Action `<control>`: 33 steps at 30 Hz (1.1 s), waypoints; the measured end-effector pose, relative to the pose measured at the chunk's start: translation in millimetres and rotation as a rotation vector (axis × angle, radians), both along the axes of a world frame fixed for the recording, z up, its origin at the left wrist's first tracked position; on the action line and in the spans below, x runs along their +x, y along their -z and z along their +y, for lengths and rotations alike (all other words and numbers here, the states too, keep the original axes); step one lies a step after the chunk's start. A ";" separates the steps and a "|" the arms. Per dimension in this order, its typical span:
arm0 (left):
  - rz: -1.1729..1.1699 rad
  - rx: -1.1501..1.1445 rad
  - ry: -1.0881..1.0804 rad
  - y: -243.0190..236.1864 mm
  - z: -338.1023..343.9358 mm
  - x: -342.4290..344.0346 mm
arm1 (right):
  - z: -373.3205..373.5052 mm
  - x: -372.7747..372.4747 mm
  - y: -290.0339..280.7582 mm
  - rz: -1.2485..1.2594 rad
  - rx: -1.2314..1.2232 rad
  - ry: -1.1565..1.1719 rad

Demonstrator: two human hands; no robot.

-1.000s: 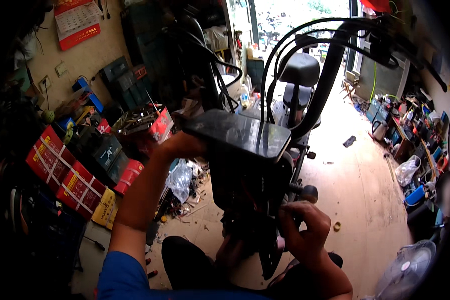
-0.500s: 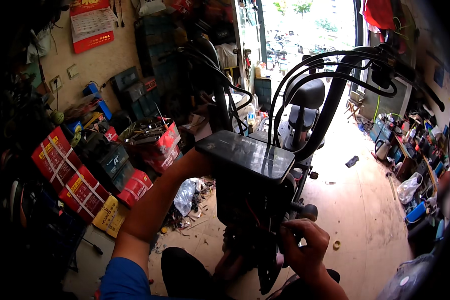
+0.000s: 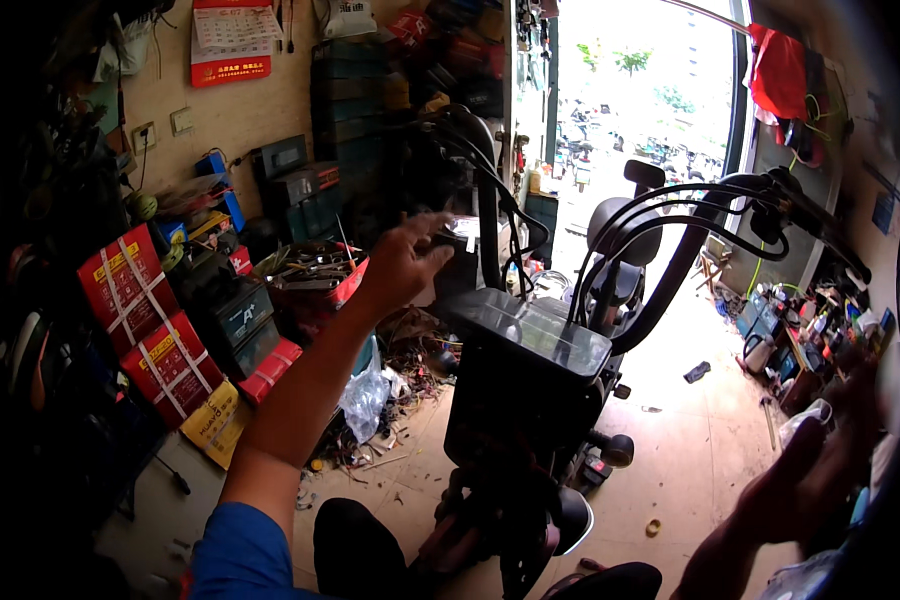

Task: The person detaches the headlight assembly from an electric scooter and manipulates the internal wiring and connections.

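Note:
An electric scooter with a flat-topped black front housing (image 3: 530, 328) stands before me. Black cables (image 3: 620, 225) loop from its handlebar (image 3: 685, 255), and a seat (image 3: 625, 228) shows behind. My left hand (image 3: 407, 268) is raised beside the left side of the handlebar, above and left of the housing. Its fingers are apart and nothing is in them. Far to the right, my right hand (image 3: 805, 485) reaches out, dark and smeared at the fingertips. Thumb and fingers look spread, with nothing visible held. The lower front of the scooter, between my knees, lies in deep shadow.
At left are strapped red boxes (image 3: 170, 365), a yellow carton (image 3: 215, 425) and a red bin of tools (image 3: 310, 280). Clear plastic (image 3: 365, 400) and scraps litter the floor. Tools and bottles crowd the right wall (image 3: 800, 320). A bright doorway (image 3: 640, 90) opens behind the scooter.
My left hand has come off the housing's left side and risen. My right hand has left the scooter's lower right side and swung far right. The view has shifted too.

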State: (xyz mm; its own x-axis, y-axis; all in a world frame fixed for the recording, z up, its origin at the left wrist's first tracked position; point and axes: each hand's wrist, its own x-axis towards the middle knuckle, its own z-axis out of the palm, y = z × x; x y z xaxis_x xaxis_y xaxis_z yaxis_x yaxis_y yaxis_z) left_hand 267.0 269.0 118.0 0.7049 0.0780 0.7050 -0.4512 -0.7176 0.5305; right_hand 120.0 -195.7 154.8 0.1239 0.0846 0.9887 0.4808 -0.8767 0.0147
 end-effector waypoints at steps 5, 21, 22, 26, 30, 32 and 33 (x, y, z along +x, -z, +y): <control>-0.346 0.016 -0.141 -25.8 17.2 11.5 | 12.7 58.2 -66.1 -0.237 -0.073 0.146; -0.822 0.444 -0.520 -96.6 62.3 25.3 | -46.7 185.5 -52.5 -0.102 -0.067 -0.127; -0.762 0.458 -0.502 -107.1 63.6 29.5 | -52.1 193.2 -49.2 -0.049 -0.027 -0.170; -0.720 0.663 -0.343 -150.6 126.4 38.3 | -61.0 244.7 -42.0 -0.052 -0.024 -0.306; -0.102 0.412 -0.060 -180.5 112.0 32.3 | -64.1 253.0 -35.2 -0.222 0.020 -0.209; 0.014 0.368 0.038 -193.5 106.7 26.1 | -51.3 247.1 -33.7 -0.185 0.117 -0.293; 0.070 0.344 0.091 -199.3 100.0 23.5 | -50.6 246.8 -32.0 -0.216 0.131 -0.274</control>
State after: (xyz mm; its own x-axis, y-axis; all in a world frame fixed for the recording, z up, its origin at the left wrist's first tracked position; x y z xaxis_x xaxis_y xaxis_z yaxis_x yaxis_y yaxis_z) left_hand 290.5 369.0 317.4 0.7454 -0.2208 0.6289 -0.4929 -0.8178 0.2971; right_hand 366.9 -246.3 186.8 -0.0984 -0.0437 0.9942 0.6957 -0.7173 0.0373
